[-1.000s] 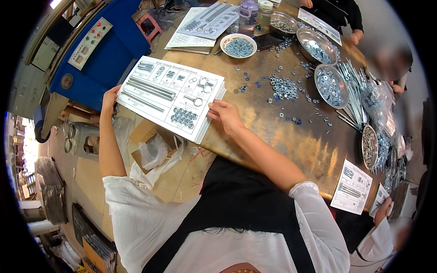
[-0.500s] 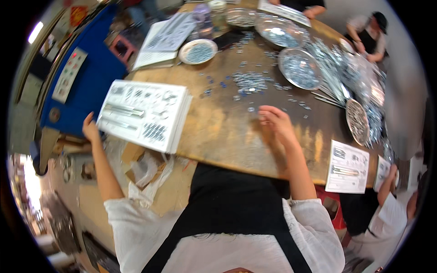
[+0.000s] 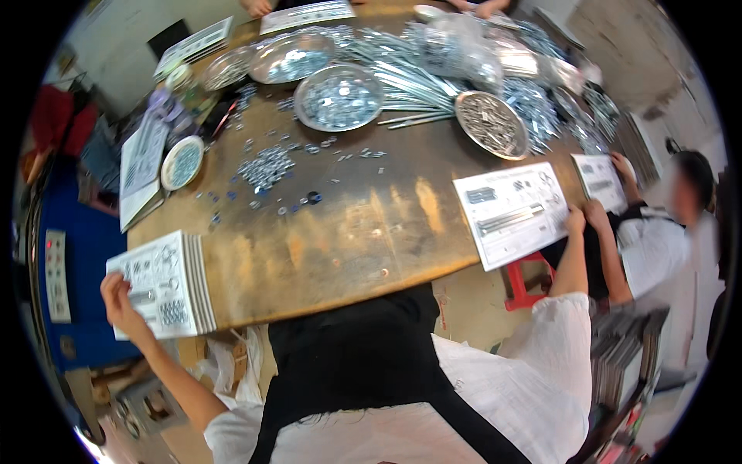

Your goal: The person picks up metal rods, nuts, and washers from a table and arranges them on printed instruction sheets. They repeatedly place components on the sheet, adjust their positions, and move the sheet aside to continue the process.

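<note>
My left hand (image 3: 122, 303) rests against the left part of a stack of white cards (image 3: 185, 271) at the table's left corner. Its fingers are loosely bent, with nothing visible in them. The top card bears pictures or pieces of metal hardware; which of the two, I cannot tell. At the right edge of the table, my right hand (image 3: 573, 221) grips the right side of a single white hardware card (image 3: 514, 203). This card lies nearly flat, partly past the table edge. Its thumb and fingers are partly hidden.
Loose nuts (image 3: 267, 168) lie scattered on the wooden table (image 3: 340, 247). Beyond are metal bowls of small parts (image 3: 338, 97), a bowl of screws (image 3: 491, 124), long rods (image 3: 417, 85) and plastic bags (image 3: 456, 50). A co-worker (image 3: 657, 240) sits close at my right, above a red stool (image 3: 525, 282).
The view has swung to the right. My right hand has gone from over the middle of the table to the single card at the right and taken hold of it. My left hand stays by the stack.
</note>
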The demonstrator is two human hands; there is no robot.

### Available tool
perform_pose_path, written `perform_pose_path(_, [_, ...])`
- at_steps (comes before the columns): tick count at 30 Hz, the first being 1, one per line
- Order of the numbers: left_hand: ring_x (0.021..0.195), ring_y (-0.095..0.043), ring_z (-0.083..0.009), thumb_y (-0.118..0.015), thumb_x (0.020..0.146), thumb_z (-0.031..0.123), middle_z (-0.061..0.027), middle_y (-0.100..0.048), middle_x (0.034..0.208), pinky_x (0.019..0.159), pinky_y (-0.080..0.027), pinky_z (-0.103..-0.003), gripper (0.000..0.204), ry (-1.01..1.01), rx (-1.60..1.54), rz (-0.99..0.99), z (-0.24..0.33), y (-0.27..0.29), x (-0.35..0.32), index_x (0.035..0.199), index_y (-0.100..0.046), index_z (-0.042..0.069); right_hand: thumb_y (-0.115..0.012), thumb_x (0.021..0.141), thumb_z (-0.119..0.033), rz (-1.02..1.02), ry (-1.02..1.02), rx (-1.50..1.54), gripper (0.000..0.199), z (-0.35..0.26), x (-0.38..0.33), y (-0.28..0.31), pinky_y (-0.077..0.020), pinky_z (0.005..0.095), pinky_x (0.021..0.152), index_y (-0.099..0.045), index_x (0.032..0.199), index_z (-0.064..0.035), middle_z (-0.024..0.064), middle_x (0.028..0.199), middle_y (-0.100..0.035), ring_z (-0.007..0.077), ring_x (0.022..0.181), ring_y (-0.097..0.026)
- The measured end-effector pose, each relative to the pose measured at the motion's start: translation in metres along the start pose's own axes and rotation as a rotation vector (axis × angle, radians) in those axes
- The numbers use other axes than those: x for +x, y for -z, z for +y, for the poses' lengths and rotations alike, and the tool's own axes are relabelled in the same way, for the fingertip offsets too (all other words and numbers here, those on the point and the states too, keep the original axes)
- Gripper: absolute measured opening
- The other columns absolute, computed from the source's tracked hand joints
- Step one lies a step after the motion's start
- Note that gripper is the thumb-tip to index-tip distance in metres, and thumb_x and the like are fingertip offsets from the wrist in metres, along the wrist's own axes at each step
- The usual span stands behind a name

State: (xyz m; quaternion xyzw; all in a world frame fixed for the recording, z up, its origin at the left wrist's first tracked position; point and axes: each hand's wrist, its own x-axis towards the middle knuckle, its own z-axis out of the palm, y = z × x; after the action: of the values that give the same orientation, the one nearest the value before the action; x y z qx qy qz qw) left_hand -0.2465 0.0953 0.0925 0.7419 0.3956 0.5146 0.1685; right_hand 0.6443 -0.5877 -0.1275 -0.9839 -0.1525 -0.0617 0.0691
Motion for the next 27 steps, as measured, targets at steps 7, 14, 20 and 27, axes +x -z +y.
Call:
perform_pose_path(7, [0.083, -0.057, -0.0119, -0.054, 0.091, -0.005, -0.0059, -0.062, 0.102, 0.076, -0.047, -0.025, 0.016, 0.118, -0.343, -0.057, 0.049, -0.071, -0.038, 0.097, -0.067, 0.002, -0.045, 0.079, 0.015, -0.159, 0.190, 0.523, 0.058, 0.104, 0.020, 0.021, -0.0478, 0.0319, 0.100, -0.058, 0.135, 0.0054, 0.0151, 0.125, -0.067, 0.0248, 0.117, -0.062])
perform_pose_path(14, [0.097, -0.063, -0.0219, -0.059, 0.086, -0.002, -0.0068, -0.063, 0.099, 0.084, -0.051, -0.034, 0.023, 0.261, -0.512, -0.702, 0.126, -0.207, -0.144, 0.102, -0.071, 0.008, -0.033, 0.071, 0.019, -0.224, 0.054, 0.798, 0.070, 0.017, -0.058, 0.006, -0.0470, 0.0299, 0.100, -0.055, 0.136, 0.0084, 0.0169, 0.127, -0.064, 0.0237, 0.117, -0.061])
perform_pose_path(20, [0.109, -0.060, -0.0329, -0.055, 0.096, 0.010, -0.0168, -0.058, 0.118, 0.096, -0.046, -0.043, 0.033, 0.143, -0.343, -1.216, 0.161, -0.267, -0.181, 0.128, -0.059, 0.006, -0.032, 0.071, 0.022, -0.220, 0.159, 0.716, 0.070, -0.119, -0.118, 0.025, -0.0459, 0.0291, 0.100, -0.055, 0.135, 0.0099, 0.0170, 0.127, -0.064, 0.0232, 0.116, -0.061])
perform_pose_path(27, [0.097, -0.063, -0.0177, -0.058, 0.100, 0.011, -0.0124, -0.062, 0.120, 0.085, -0.052, -0.032, 0.041, 0.517, -0.456, -1.093, 0.111, -0.227, -0.179, 0.139, -0.050, 0.004, -0.051, 0.085, 0.011, -0.292, 0.105, 0.775, 0.052, -0.268, -0.225, 0.055, -0.0516, 0.0302, 0.093, -0.056, 0.136, 0.0053, 0.0182, 0.123, -0.067, 0.0208, 0.109, -0.066])
